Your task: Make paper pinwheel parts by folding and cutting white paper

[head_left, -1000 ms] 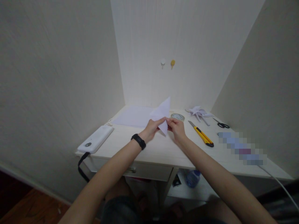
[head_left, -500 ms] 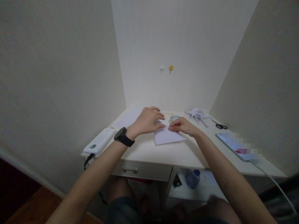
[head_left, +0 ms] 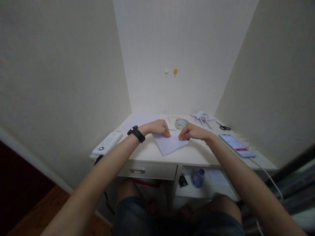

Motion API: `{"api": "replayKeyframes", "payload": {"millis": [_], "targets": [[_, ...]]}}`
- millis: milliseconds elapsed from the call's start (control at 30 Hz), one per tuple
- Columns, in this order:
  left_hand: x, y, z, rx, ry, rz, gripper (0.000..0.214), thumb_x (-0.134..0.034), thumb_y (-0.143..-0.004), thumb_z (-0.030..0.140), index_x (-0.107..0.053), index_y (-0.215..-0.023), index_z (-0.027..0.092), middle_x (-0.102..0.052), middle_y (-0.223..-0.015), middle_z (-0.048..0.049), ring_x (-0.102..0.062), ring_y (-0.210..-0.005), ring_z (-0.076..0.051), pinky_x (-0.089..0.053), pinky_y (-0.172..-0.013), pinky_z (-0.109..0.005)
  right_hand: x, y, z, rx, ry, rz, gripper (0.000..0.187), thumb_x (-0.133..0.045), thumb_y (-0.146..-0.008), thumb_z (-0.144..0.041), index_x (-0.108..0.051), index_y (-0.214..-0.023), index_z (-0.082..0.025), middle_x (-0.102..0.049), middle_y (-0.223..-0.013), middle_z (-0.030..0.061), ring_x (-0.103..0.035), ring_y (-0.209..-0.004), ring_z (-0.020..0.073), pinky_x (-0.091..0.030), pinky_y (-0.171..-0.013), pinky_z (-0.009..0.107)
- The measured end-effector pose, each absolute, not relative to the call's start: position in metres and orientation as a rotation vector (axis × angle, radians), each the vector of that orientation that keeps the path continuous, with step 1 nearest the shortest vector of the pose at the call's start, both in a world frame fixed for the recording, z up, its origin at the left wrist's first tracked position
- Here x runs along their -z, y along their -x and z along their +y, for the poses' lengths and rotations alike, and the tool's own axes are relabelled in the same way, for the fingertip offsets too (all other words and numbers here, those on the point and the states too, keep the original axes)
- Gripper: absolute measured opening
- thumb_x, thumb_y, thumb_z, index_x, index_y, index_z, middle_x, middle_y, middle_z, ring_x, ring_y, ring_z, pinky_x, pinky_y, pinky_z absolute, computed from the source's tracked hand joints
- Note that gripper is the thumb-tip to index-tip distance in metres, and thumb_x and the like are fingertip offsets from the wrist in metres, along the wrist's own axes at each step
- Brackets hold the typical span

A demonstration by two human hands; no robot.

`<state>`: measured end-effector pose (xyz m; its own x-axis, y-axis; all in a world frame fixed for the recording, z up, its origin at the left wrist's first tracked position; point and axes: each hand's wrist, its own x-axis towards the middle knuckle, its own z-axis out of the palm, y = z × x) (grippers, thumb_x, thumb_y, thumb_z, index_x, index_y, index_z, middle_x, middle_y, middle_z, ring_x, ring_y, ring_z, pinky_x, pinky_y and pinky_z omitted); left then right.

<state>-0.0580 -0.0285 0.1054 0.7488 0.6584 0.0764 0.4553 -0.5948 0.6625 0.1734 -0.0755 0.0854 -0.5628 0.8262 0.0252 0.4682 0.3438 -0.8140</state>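
Note:
A white sheet of paper (head_left: 169,145) lies on the white desk (head_left: 137,152), one corner pointing toward me. My left hand (head_left: 159,127), with a dark watch on its wrist, pinches the paper's far edge, fingers curled and thumb pressed down. Close by on the right, my right hand (head_left: 192,131) grips the same edge between thumb and fingers. Only a small gap separates the two hands. Just behind them sits a roll of clear tape (head_left: 181,123).
Folded white paper pieces (head_left: 201,116), black scissors (head_left: 224,127) and a phone (head_left: 236,146) on a cable lie to the right. Another paper sheet (head_left: 137,121) and a white device (head_left: 107,144) are on the left. A plastic bottle (head_left: 198,178) stands on the shelf below.
My left hand has gone from spread fingers to a pinch on the paper. The sheet has turned, its near corner now toward me. The view has shifted slightly.

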Motion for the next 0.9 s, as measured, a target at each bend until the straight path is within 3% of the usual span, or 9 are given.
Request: {"api": "replayKeyframes", "payload": {"millis": [133, 267, 400, 467, 567, 900], "targets": [[-0.101, 0.074, -0.024, -0.508, -2.167, 0.886, 0.006, -0.08, -0.051, 0.022, -0.074, -0.051, 0.021, -0.067, -0.052, -0.0044, -0.055, -0.046, -0.016, -0.039, -0.048, -0.027, -0.075, -0.211, -0.079, -1.282, 1.253, -1.999, 0.025, -0.078, -0.061, -0.035, -0.081, -0.074, -0.014, -0.076, -0.072, 0.0102, -0.067, -0.062, 0.019, -0.054, -0.064, 0.031], [-0.1, 0.078, -0.028, -0.415, -2.172, 0.908, 0.007, -0.077, -0.059, 0.028, -0.077, -0.057, 0.021, -0.07, -0.059, -0.0065, -0.056, -0.048, -0.016, -0.039, -0.048, -0.027, -0.073, -0.231, -0.077, -1.034, 1.264, -1.999, 0.029, -0.08, -0.063, -0.039, -0.08, -0.077, -0.013, -0.077, -0.078, 0.0119, -0.069, -0.072, 0.0216, -0.054, -0.071, 0.033], [-0.098, 0.065, -0.037, -0.395, -2.195, 0.869, 0.008, -0.077, -0.059, 0.027, -0.077, -0.059, 0.019, -0.071, -0.06, -0.0059, -0.056, -0.049, -0.016, -0.038, -0.048, -0.025, -0.074, -0.203, -0.082, -0.786, 1.159, -2.06, 0.035, -0.08, -0.066, -0.04, -0.081, -0.094, -0.019, -0.078, -0.097, 0.0101, -0.068, -0.082, 0.0225, -0.051, -0.074, 0.033], [-0.096, 0.059, -0.043, -0.392, -2.195, 0.808, 0.009, -0.075, -0.061, 0.027, -0.077, -0.058, 0.02, -0.069, -0.057, -0.0034, -0.054, -0.047, -0.013, -0.036, -0.047, -0.023, -0.073, -0.182, -0.084, -0.732, 1.129, -2.171, 0.031, -0.078, -0.069, -0.041, -0.08, -0.091, -0.019, -0.076, -0.082, 0.0058, -0.063, -0.069, 0.0177, -0.046, -0.064, 0.028], [-0.096, 0.056, -0.049, -0.339, -2.193, 0.766, 0.013, -0.07, -0.065, 0.028, -0.076, -0.058, 0.019, -0.066, -0.055, -0.0016, -0.05, -0.045, -0.011, -0.033, -0.045, -0.022, -0.07, -0.164, -0.084, -0.629, 1.156, -2.286, 0.024, -0.07, -0.074, -0.039, -0.077, -0.067, -0.017, -0.06, -0.052, -0.0019, -0.046, -0.051, 0.0105, -0.032, -0.053, 0.024], [-0.104, 0.073, -0.055, -0.26, -2.128, 0.692, 0.016, -0.075, -0.063, 0.03, -0.073, -0.05, 0.02, -0.059, -0.048, -0.0006, -0.044, -0.045, -0.011, -0.03, -0.047, -0.024, -0.089, -0.181, -0.094, -0.838, 1.306, -2.226, 0.02, -0.073, -0.063, -0.036, -0.076, -0.058, -0.017, -0.059, -0.05, 0.0002, -0.041, -0.049, 0.0105, -0.026, -0.048, 0.025]]}}
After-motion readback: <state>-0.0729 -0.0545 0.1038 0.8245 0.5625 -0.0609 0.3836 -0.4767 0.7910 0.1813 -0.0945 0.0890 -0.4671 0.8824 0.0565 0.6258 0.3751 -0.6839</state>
